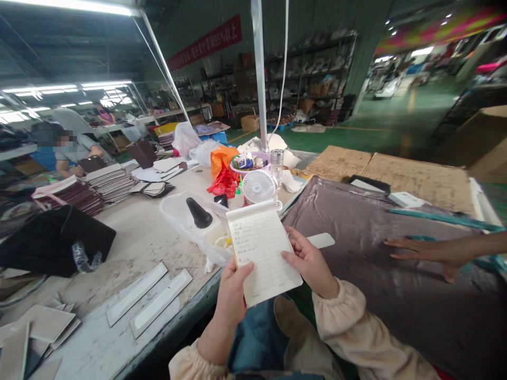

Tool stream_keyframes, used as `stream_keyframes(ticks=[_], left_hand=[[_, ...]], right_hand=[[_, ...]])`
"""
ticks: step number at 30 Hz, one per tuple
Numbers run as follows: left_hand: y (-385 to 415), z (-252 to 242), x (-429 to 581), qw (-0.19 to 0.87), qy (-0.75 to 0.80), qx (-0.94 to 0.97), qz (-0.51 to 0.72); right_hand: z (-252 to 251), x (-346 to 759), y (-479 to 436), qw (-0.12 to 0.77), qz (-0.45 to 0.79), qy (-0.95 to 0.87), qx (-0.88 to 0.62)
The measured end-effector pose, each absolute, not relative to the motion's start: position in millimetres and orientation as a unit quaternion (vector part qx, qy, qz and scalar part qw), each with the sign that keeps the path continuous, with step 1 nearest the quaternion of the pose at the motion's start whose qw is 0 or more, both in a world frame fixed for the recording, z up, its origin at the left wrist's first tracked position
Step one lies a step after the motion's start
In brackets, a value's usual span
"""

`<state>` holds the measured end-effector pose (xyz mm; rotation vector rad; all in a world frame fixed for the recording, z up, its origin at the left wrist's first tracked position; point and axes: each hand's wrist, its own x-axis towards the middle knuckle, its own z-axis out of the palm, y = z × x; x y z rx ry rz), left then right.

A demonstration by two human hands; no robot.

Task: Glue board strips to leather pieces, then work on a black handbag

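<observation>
A lined notepad [261, 250] with handwriting on its upper part is held up in front of me, over the edge of the workbench. My left hand [232, 295] grips its lower left corner, thumb on the page. My right hand [309, 264] holds the right edge, fingers curled against the paper. Right behind the pad lies a clear plastic bag [186, 219] with a black funnel-shaped piece [198, 214] on it.
Another person's hand [423, 250] lies flat on a grey-brown fabric sheet [380, 285] to the right. A small white fan [258, 186], a jar, an orange bag and stacks of flat panels [111, 182] crowd the bench. White strips [148, 298] lie near its front edge. A co-worker sits far left.
</observation>
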<state>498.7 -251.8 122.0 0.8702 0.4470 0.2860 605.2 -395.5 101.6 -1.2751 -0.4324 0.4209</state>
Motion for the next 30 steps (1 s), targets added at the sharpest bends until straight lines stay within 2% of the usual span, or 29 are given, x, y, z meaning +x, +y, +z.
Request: stream_keyframes(ticks=[13,30], left_hand=[[-246,115,495,0.897,0.166,0.386,0.138],[-264,113,519,0.866,0.243,0.414,0.142]], right_hand=[[88,606,-396,0.771,0.196,-0.202,-0.571],[80,615,-402,0.769,0.172,-0.193,-0.585]])
